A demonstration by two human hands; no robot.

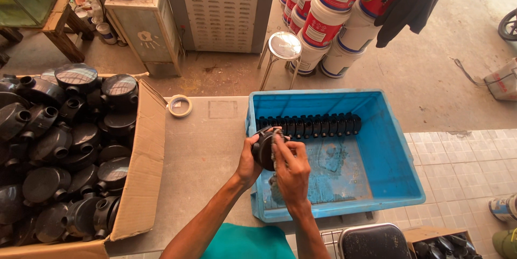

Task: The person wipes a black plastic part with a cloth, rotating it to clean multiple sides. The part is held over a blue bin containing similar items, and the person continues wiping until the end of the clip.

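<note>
Both forearms reach in from below: the left hand [247,163] cups a round black plastic junction box [264,148] by its rim, the right hand [292,170] presses a grey rag [278,139] against its face. Held over the blue plastic crate's [398,183] near-left corner (more boxes rowed beyond the fingers), it looks light, rigid, probably slick; the rim gives surest hold.

black round fittings [59,151] in a brown cardboard box [142,183]; blue plastic crate [388,146]; red-and-white buckets [323,22].
</note>
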